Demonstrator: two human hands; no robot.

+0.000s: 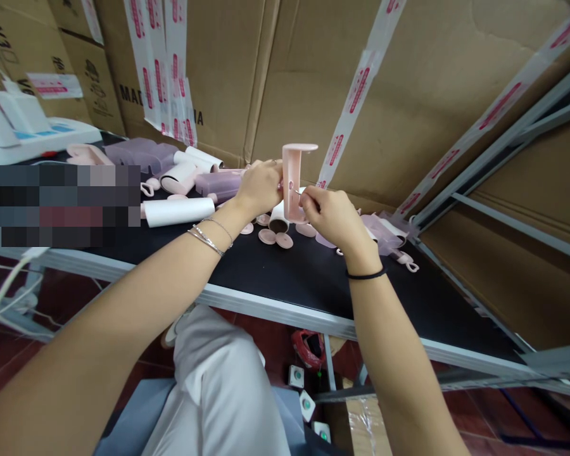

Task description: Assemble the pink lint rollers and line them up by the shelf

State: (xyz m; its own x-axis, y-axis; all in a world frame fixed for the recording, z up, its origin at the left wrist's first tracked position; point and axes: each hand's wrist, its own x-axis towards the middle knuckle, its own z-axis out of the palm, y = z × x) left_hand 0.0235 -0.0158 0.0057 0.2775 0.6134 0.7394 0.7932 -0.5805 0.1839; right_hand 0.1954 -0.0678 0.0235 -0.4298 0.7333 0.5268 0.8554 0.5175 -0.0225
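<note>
My left hand [262, 183] is closed on a pink C-shaped plastic part [292, 174], held upright above the table with its open side to the right. My right hand [335, 212] is on the other side, its fingers pinched on a thin metal piece [297, 192]. That piece points at a small hole in the inner wall of the pink part; whether its tip is in the hole I cannot tell. Just below lie a white tube [279, 221] with a dark open end and several pink discs, one of them a round disc [284, 240].
White tubes, such as one lying flat [179, 211], and purple translucent parts [140, 154] are piled at the left. More purple parts [382, 234] lie right. A power strip [76, 134] sits far left. Cardboard [218, 57] stands behind the black tabletop [275, 272]; a metal rack [522, 234] borders the right.
</note>
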